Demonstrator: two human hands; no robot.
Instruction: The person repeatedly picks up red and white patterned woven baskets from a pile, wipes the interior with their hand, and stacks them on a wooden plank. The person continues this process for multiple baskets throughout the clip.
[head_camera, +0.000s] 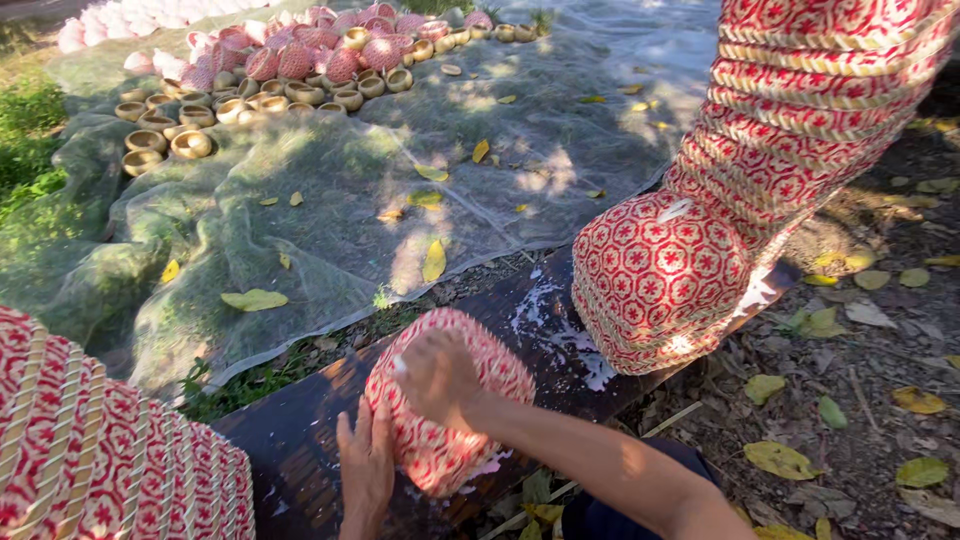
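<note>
A small red-and-white woven basket (470, 440) lies upside down on a dark wooden board (300, 440). My left hand (365, 470) rests flat on the board and presses against the basket's left side. On top of the basket sits my right hand (437, 376), fingers closed around something small and white at its base; I cannot tell what it is. White smears (545, 305) streak the board beyond the basket.
A tall leaning stack of matching baskets (760, 160) stands at the board's right end. Another stack (100, 460) fills the lower left corner. A grey net (380, 170) on the ground carries fallen leaves and, far off, several baskets and round tan bowls (190, 143).
</note>
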